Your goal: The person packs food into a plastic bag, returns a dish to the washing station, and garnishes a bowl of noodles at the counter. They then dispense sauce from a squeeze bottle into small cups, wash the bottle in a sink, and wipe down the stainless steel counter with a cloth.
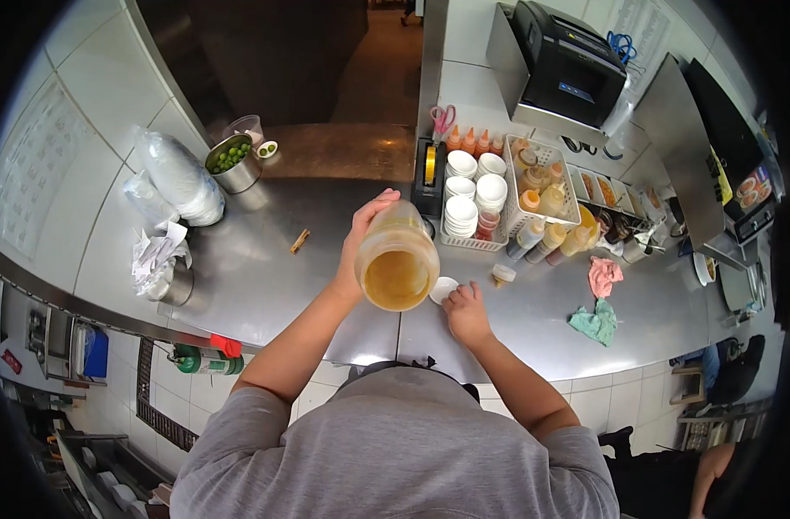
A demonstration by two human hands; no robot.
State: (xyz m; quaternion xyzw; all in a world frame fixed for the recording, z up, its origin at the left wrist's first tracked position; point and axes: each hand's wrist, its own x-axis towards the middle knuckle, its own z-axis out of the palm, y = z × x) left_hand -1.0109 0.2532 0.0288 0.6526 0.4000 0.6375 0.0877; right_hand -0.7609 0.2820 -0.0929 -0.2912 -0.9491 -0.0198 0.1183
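My left hand [357, 246] is wrapped round a translucent plastic sauce bottle [396, 246], raised above the steel counter. Its wide round end faces me, and yellow-brown sauce shows within. A small white sauce bowl [442, 289] sits on the counter just right of the bottle. The fingers of my right hand [466, 311] are closed at the bowl's near right edge, covering part of it. A loose bottle cap [503, 274] lies a little to the right of the bowl.
White baskets [543, 145] with stacked bowls and squeeze bottles stand behind. Pink cloth [604, 275] and green cloth [594, 322] lie right. On the left are a pot of limes [236, 176], bagged cups [180, 177] and a tin of papers [172, 281]. Another person [671, 480] is lower right.
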